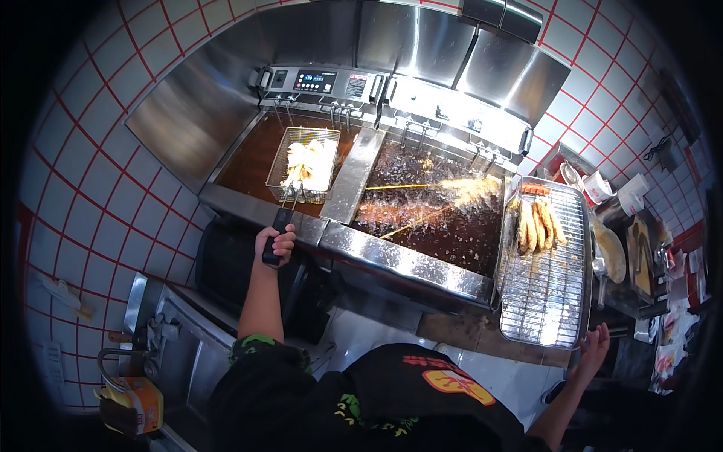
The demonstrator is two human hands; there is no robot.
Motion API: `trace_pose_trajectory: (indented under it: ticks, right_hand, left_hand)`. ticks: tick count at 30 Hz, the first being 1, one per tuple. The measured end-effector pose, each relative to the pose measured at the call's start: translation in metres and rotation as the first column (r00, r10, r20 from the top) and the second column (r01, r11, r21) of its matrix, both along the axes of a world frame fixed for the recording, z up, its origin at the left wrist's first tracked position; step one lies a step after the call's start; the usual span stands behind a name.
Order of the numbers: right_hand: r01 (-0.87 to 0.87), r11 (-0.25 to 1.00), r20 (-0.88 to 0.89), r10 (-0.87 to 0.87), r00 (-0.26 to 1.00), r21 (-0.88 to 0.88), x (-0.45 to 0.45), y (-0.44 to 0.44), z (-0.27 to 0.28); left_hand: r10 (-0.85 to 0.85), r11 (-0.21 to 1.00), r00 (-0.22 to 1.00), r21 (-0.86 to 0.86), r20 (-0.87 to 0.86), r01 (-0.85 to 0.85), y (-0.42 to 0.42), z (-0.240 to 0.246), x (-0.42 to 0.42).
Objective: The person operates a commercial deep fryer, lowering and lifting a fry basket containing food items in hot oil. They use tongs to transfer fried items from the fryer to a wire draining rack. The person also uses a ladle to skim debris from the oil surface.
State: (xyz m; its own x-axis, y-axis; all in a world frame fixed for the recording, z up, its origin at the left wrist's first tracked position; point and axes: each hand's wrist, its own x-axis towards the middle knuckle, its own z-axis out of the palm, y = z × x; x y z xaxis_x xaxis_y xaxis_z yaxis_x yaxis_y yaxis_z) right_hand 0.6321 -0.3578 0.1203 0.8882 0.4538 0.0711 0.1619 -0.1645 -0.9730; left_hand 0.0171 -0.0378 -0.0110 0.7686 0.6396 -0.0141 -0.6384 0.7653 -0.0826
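My left hand grips the black handle of a wire fry basket. Pale food pieces, partly washed out by glare, lie inside it. The basket sits in or just over the brown oil of the left fryer vat. In the right vat the oil bubbles around battered food on long skewers. My right hand is beside the near right corner of a wire-racked metal tray, fingers apart and holding nothing. Several long fried pieces and red sausages rest on that rack.
A metal divider separates the vats, and a wet steel ledge runs along their front. Cups and utensils stand right of the tray. At lower left are a steel sink and an orange-yellow package.
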Motion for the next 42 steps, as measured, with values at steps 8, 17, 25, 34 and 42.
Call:
trace_pose_trajectory:
  ticks: [8,17,25,34,42]
  right_hand:
    - [-0.06,0.998,-0.022,0.059,0.998,-0.01,-0.007,0.028,-0.001]
    - [-0.092,0.995,-0.082,0.096,0.992,0.049,-0.015,0.044,-0.008]
    - [-0.034,0.991,-0.1,0.048,0.994,0.131,-0.017,0.03,-0.015]
    - [0.049,0.985,-0.143,-0.026,0.989,0.163,-0.019,0.0,-0.011]
    - [0.034,0.992,-0.141,-0.017,0.99,0.124,-0.025,-0.002,-0.016]
  left_hand:
    - [-0.011,1.0,0.999,0.021,-0.042,0.012,-0.007,-0.013,-0.012]
    - [-0.019,0.992,0.845,0.092,-0.535,0.081,-0.016,0.005,-0.041]
    - [-0.088,0.968,0.16,-0.046,-0.983,0.249,-0.006,0.055,-0.073]
    - [-0.109,0.968,-0.212,-0.153,-0.971,0.2,-0.01,0.051,-0.092]
    - [0.245,0.845,-0.527,-0.087,-0.814,0.527,-0.017,0.07,-0.063]
